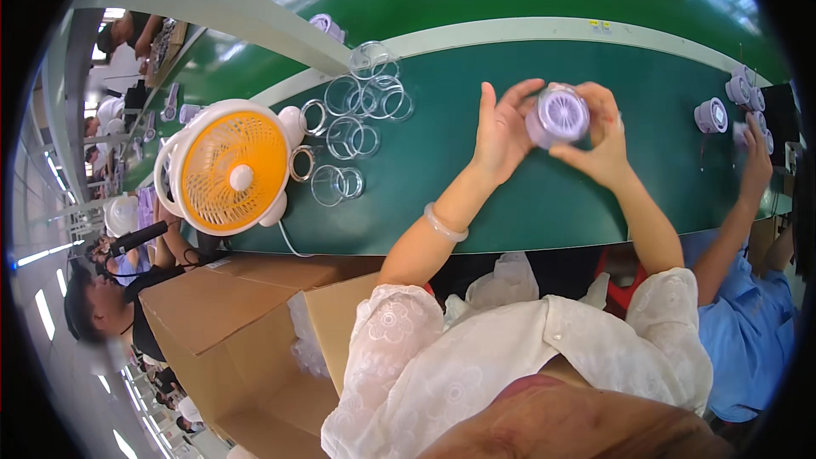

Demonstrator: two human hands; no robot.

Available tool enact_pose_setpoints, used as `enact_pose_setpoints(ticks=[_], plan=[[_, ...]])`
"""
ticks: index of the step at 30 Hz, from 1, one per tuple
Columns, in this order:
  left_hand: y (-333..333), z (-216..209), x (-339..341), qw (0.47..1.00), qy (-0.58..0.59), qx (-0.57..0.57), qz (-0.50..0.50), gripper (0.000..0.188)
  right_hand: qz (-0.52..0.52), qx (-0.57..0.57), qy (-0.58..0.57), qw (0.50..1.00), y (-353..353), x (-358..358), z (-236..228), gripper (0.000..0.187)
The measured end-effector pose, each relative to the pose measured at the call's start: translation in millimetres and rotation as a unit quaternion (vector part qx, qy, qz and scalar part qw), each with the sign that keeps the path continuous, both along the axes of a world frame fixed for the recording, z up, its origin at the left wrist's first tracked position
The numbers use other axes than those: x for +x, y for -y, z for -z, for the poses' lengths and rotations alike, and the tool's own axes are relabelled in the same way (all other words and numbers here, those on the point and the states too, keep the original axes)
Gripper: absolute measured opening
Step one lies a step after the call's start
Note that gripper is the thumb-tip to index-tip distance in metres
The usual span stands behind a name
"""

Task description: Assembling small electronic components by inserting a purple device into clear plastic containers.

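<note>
Above the green bench, my right hand (605, 138) grips a round lilac part (561, 116) with radial spokes on its face and what looks like a clear ring around its rim. My left hand (501, 134) is at the part's left side, palm turned toward it, thumb stretched up and fingers apart. Whether the left fingertips touch the part, I cannot tell. Several clear round rings (343, 138) stand and lie in a loose group to the left of my hands.
An orange and white fan (240, 174) stands at the bench's left, its cable hanging at the front edge. Below it is an open cardboard box (229, 306) with clear pieces. At right, a co-worker's hand (755, 161) is among several lilac parts (711, 116). A pale post (246, 13) crosses upper left.
</note>
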State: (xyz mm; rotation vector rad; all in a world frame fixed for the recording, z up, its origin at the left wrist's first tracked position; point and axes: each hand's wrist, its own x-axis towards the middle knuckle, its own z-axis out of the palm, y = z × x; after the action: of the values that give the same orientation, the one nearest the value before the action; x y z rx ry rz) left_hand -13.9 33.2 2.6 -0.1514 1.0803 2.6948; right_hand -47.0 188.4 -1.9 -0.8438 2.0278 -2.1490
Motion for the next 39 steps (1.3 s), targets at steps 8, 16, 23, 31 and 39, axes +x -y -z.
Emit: enact_pose_setpoints(ticks=[8, 16, 23, 31, 39], plan=[[59.7, -57.9, 24.4, 0.346, -0.097, -0.881, -0.306, 0.035, 0.187, 0.246, -0.209, 0.928, 3.8, -124.9, -27.8, 0.066], [96.6, -28.6, 44.0, 0.305, -0.122, -0.919, -0.221, 0.011, 0.272, 0.364, -0.250, 0.855, 35.6, -186.6, -1.8, 0.060], [32.6, -28.2, 25.4, 0.460, -0.289, -0.824, -0.161, 0.011, 0.086, 0.270, -0.238, 0.929, 13.4, -189.9, 22.8, 0.057], [16.2, -2.3, -1.3, 0.731, -0.257, -0.617, -0.132, 0.059, 0.199, 0.520, -0.296, 0.776, -116.3, -101.8, -64.7, 0.070], [18.5, 1.4, -11.1, 0.803, -0.181, -0.560, -0.095, 0.063, 0.182, 0.743, -0.115, 0.634, -187.6, -63.6, -60.8, 0.077]])
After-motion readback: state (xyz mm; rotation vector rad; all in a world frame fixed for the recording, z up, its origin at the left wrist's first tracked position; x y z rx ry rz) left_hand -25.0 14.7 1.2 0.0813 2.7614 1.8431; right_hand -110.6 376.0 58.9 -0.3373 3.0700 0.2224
